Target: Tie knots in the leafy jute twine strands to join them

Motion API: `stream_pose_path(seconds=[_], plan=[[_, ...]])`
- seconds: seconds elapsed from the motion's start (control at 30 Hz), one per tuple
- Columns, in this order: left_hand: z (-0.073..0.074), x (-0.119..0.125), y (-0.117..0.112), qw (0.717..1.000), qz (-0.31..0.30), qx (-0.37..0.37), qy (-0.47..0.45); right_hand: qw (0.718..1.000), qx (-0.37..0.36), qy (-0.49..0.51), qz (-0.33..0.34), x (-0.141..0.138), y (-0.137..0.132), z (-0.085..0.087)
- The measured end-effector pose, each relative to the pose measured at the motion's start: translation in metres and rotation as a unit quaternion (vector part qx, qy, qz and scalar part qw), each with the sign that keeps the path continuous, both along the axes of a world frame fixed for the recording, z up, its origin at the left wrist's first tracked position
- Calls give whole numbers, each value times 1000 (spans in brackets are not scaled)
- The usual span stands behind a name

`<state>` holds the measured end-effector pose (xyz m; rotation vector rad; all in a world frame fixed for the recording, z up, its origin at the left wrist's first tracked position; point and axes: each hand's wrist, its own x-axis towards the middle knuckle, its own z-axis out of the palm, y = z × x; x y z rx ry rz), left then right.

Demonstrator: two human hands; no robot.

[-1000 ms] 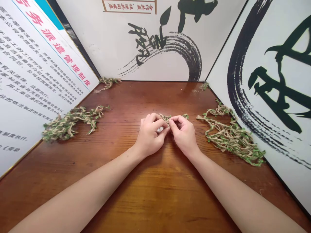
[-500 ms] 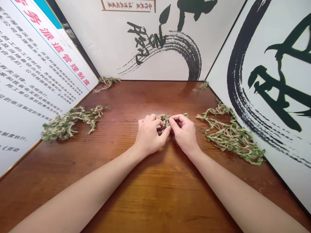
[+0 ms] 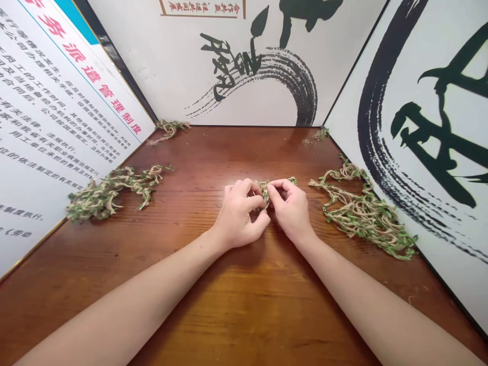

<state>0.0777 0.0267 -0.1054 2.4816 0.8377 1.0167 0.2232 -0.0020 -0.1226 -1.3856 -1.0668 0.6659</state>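
Head view, hands (image 3: 237,213) (image 3: 292,212) pinching leafy jute twine (image 3: 266,192), forearms (image 3: 129,305) (image 3: 366,300) angled inward

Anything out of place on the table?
A small tuft of leafy twine sits in the far left corner of the wooden table, a second tuft in the far right corner. Both lie apart from the left heap and right heap, so they look stray.

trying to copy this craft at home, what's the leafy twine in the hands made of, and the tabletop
The leafy twine looks like twisted natural jute or hemp, matte and fibrous with visible plies; its small green leaves are probably artificial, though the material is hard to tell. The tabletop looks like reddish-brown wood with a glossy varnish: grain lines run across it and it catches the light, though it could be veneer.
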Motion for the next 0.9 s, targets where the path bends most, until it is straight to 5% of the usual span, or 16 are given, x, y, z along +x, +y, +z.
stream_pose_path(seconds=[0.4,0.73,0.8,0.9], plan=[[-2,-2,0,999,1,33,-8,1000,-16,16,-14,1,2,-1],[5,-1,-2,993,-121,-7,-11,1000,2,9,2,2,1,-1],[3,-1,-2,992,-109,-55,-36,1000,8,18,10,1,1,-1],[-1,0,3,982,-15,-140,-126,999,7,37,18,-1,1,-2]])
